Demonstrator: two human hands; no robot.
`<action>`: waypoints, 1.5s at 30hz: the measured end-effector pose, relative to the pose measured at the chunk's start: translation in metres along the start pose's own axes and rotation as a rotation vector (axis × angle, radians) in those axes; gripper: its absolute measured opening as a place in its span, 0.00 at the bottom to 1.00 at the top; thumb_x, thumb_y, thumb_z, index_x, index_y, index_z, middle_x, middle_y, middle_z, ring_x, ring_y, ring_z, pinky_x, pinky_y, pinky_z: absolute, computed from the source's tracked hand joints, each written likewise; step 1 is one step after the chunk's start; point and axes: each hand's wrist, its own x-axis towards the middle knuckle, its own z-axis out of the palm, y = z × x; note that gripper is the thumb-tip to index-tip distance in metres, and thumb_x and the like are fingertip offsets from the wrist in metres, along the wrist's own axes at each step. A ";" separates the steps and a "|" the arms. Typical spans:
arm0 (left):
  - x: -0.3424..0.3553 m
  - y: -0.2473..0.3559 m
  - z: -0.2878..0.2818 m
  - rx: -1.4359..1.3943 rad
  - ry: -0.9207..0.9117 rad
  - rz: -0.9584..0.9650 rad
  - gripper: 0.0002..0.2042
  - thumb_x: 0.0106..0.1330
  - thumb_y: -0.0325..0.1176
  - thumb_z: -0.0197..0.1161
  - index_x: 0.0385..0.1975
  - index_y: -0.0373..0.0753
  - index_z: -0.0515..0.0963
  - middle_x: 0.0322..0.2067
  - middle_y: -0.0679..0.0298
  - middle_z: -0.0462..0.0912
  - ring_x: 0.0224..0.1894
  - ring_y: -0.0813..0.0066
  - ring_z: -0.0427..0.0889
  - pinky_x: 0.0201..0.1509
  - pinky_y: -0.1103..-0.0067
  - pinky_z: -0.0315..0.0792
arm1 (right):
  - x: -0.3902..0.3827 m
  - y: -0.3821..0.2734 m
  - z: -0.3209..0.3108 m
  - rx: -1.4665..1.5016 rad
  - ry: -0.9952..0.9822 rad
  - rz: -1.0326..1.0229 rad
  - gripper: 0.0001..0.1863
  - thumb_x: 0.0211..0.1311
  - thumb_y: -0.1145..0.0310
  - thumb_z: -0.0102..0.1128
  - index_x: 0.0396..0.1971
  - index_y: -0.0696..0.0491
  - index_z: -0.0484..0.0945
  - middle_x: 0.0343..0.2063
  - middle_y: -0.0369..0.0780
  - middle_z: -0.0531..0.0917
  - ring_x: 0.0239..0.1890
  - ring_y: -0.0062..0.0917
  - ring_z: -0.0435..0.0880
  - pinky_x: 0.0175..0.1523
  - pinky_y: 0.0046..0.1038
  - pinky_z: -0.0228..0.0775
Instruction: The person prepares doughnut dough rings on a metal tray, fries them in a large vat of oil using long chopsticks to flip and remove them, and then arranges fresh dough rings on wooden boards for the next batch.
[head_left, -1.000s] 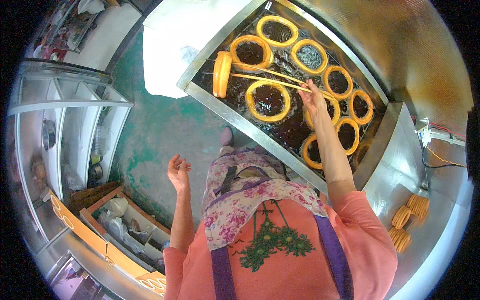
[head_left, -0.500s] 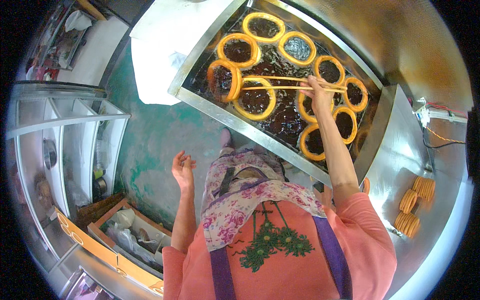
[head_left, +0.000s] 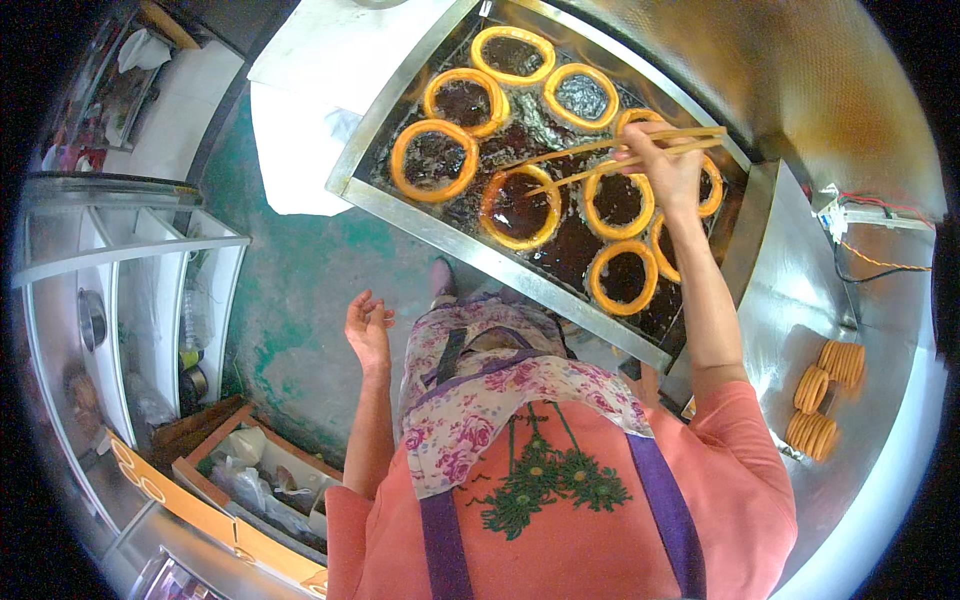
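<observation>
Over the fryer (head_left: 500,268), a rectangular metal vat of dark oil, my right hand (head_left: 662,172) grips a pair of long wooden chopsticks (head_left: 590,147). Their tips are spread and reach to a golden dough ring (head_left: 486,222) near the middle; one tip lies over its opening. Several more fried dough rings float around it, among them a ring (head_left: 398,165) at the left, a ring (head_left: 515,32) at the far side and a ring (head_left: 598,290) nearest the front right. Away from the vat, my left hand (head_left: 368,325) hangs over the floor, fingers loosely apart, holding nothing.
A white surface (head_left: 310,60) adjoins the vat's left side. Stacked dough rings (head_left: 812,434) stand on the metal counter (head_left: 760,330) at right, with cables (head_left: 880,258) beyond. White shelves (head_left: 150,260) and a box of plastic bags (head_left: 260,480) are at left.
The chopsticks have let go of the leftmost ring, which now lies flat in the oil. My right hand has shifted right and slightly farther, swinging the tips to the middle ring.
</observation>
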 end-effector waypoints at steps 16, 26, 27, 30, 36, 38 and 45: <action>0.015 0.000 0.000 -0.046 0.016 -0.048 0.17 0.59 0.25 0.53 0.49 0.31 0.67 0.35 0.57 0.76 0.29 0.74 0.78 0.29 0.81 0.72 | 0.039 0.002 0.069 0.129 -0.089 -0.140 0.07 0.56 0.73 0.59 0.30 0.62 0.78 0.25 0.43 0.82 0.28 0.25 0.84 0.32 0.23 0.78; 0.031 -0.002 0.006 -0.111 0.020 -0.070 0.17 0.58 0.24 0.54 0.49 0.32 0.68 0.34 0.57 0.76 0.28 0.71 0.78 0.29 0.80 0.72 | 0.057 -0.027 0.009 -0.043 -0.087 -0.103 0.08 0.57 0.72 0.59 0.30 0.63 0.78 0.25 0.44 0.82 0.26 0.25 0.83 0.29 0.22 0.79; 0.032 -0.003 0.006 -0.116 0.015 -0.070 0.17 0.58 0.25 0.54 0.48 0.32 0.69 0.34 0.58 0.76 0.28 0.70 0.79 0.29 0.80 0.73 | 0.061 -0.029 0.007 0.028 -0.045 -0.113 0.09 0.57 0.72 0.59 0.31 0.63 0.77 0.25 0.45 0.82 0.26 0.26 0.83 0.29 0.23 0.79; 0.032 -0.003 0.006 -0.122 0.009 -0.037 0.17 0.58 0.25 0.55 0.48 0.31 0.68 0.34 0.57 0.76 0.28 0.70 0.79 0.29 0.80 0.72 | 0.071 -0.025 0.020 0.136 0.118 -0.105 0.09 0.56 0.72 0.59 0.31 0.63 0.77 0.25 0.46 0.82 0.25 0.26 0.83 0.29 0.23 0.79; 0.029 0.011 0.007 -0.042 0.009 -0.060 0.16 0.60 0.23 0.52 0.49 0.30 0.67 0.35 0.56 0.76 0.28 0.73 0.78 0.29 0.81 0.73 | 0.078 0.092 0.074 0.382 0.345 0.137 0.09 0.56 0.76 0.58 0.32 0.66 0.73 0.27 0.49 0.80 0.26 0.30 0.83 0.23 0.28 0.81; 0.027 0.010 0.003 -0.039 0.024 -0.052 0.17 0.60 0.23 0.52 0.49 0.30 0.67 0.35 0.56 0.76 0.28 0.73 0.78 0.29 0.81 0.73 | 0.071 0.121 0.088 0.537 0.458 0.279 0.09 0.57 0.75 0.57 0.34 0.64 0.70 0.28 0.47 0.79 0.28 0.33 0.83 0.25 0.30 0.82; 0.026 0.016 -0.001 -0.018 0.038 -0.064 0.17 0.59 0.22 0.52 0.49 0.29 0.67 0.34 0.56 0.76 0.28 0.74 0.78 0.29 0.82 0.72 | 0.059 0.179 0.083 0.891 0.509 0.470 0.09 0.59 0.72 0.56 0.34 0.62 0.71 0.28 0.45 0.79 0.30 0.31 0.82 0.31 0.33 0.83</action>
